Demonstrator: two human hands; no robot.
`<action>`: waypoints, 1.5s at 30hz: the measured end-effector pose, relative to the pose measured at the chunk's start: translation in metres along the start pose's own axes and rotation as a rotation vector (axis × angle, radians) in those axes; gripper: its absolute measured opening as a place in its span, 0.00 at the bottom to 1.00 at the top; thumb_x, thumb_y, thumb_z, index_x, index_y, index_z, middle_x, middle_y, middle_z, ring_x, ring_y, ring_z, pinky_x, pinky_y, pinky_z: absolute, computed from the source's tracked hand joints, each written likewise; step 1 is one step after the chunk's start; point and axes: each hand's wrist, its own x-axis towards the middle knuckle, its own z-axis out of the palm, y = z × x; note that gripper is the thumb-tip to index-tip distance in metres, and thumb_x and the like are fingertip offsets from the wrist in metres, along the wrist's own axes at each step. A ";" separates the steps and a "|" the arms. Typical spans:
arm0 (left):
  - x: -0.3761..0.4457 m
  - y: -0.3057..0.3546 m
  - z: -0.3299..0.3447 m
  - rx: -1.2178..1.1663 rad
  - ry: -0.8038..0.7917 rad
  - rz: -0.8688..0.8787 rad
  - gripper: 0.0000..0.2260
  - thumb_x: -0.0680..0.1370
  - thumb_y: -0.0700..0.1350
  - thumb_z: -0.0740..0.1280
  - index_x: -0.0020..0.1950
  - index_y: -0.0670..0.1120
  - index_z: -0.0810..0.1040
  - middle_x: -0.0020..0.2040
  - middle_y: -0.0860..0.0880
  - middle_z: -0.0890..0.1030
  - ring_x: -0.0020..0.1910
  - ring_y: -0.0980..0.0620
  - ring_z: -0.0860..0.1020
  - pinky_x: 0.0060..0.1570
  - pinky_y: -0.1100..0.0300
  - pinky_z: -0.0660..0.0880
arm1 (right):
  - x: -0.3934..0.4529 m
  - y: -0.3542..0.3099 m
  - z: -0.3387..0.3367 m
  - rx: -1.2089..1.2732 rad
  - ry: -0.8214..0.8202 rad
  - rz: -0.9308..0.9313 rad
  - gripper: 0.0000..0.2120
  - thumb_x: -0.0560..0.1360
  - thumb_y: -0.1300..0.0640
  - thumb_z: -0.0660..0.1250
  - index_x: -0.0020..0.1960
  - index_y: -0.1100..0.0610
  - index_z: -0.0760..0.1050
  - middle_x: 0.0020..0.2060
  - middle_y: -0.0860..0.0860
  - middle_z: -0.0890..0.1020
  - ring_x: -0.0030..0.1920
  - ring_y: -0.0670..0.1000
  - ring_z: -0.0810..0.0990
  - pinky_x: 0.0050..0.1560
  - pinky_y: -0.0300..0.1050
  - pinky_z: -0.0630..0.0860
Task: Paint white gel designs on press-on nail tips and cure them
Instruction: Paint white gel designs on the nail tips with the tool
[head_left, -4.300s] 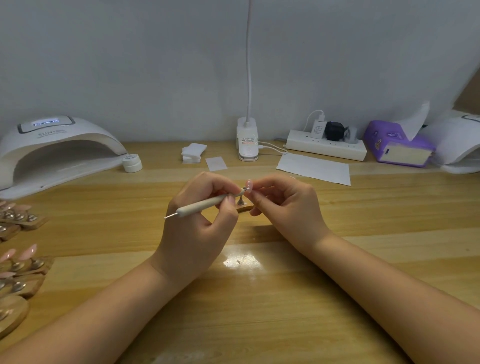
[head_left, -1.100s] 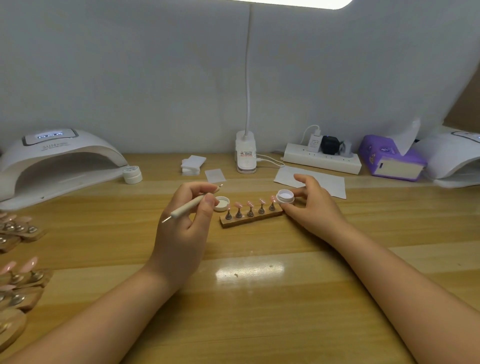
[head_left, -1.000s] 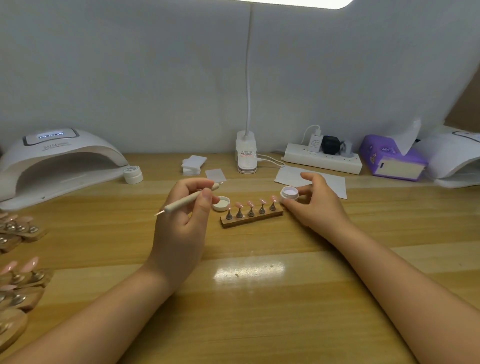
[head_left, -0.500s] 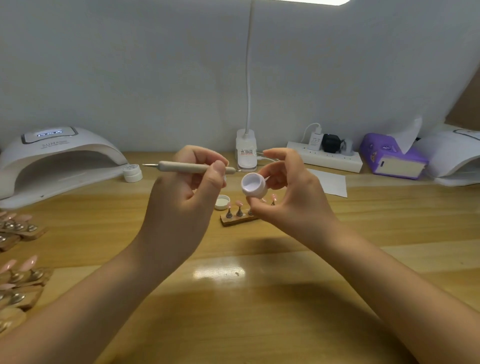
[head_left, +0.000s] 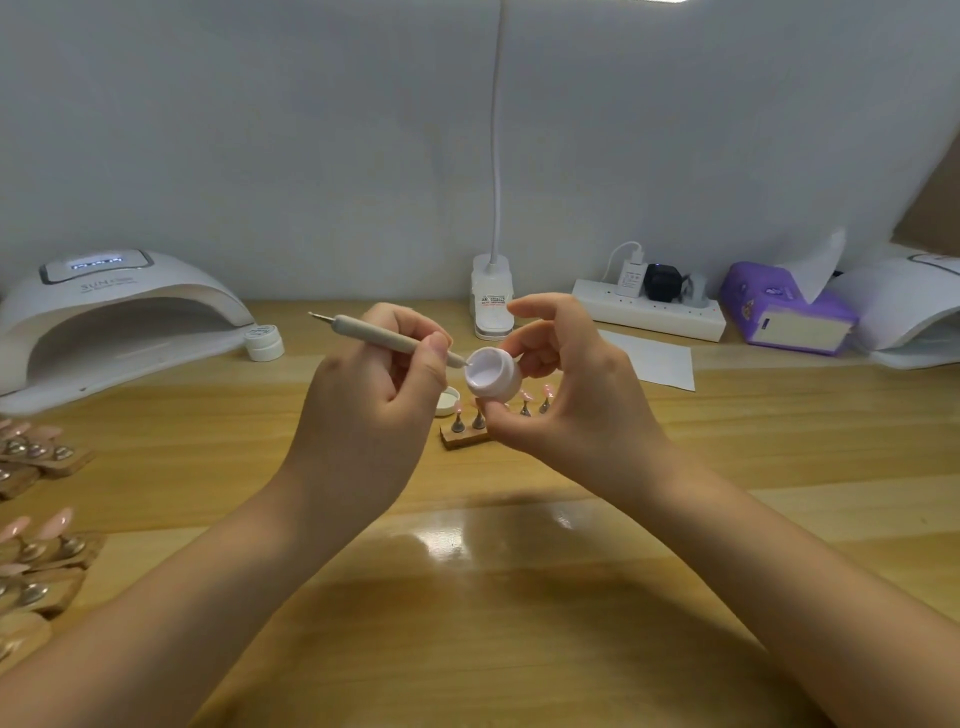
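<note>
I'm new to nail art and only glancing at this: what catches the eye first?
Mid-frame, the right hand holds a small white gel jar tilted toward the dotting tool gripped in the left hand. Behind them on the table stands a wooden holder of pink nail tips.

Desk: curing lamp rear left; power strip rear right; tissue box beside it; nail stand centre.

table | nail lamp | power strip | tissue box
</note>
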 end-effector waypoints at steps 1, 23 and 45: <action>0.000 0.000 0.000 0.001 0.005 0.000 0.06 0.81 0.45 0.62 0.44 0.52 0.74 0.34 0.49 0.78 0.38 0.53 0.76 0.34 0.63 0.72 | 0.000 0.000 0.000 0.001 0.002 0.004 0.33 0.65 0.56 0.78 0.65 0.55 0.67 0.46 0.46 0.78 0.45 0.44 0.77 0.49 0.37 0.76; -0.001 0.000 -0.003 -0.061 -0.033 0.008 0.03 0.74 0.46 0.62 0.44 0.49 0.76 0.34 0.51 0.78 0.33 0.58 0.75 0.31 0.70 0.69 | 0.001 0.002 -0.001 -0.007 0.028 0.007 0.32 0.65 0.57 0.78 0.64 0.56 0.67 0.46 0.47 0.79 0.44 0.45 0.77 0.49 0.37 0.75; -0.001 0.003 -0.004 0.050 0.006 0.076 0.03 0.76 0.40 0.66 0.44 0.46 0.78 0.31 0.58 0.75 0.32 0.63 0.75 0.30 0.74 0.68 | -0.001 0.001 0.001 -0.006 0.007 -0.007 0.33 0.65 0.55 0.78 0.65 0.55 0.66 0.48 0.46 0.78 0.45 0.44 0.77 0.51 0.33 0.75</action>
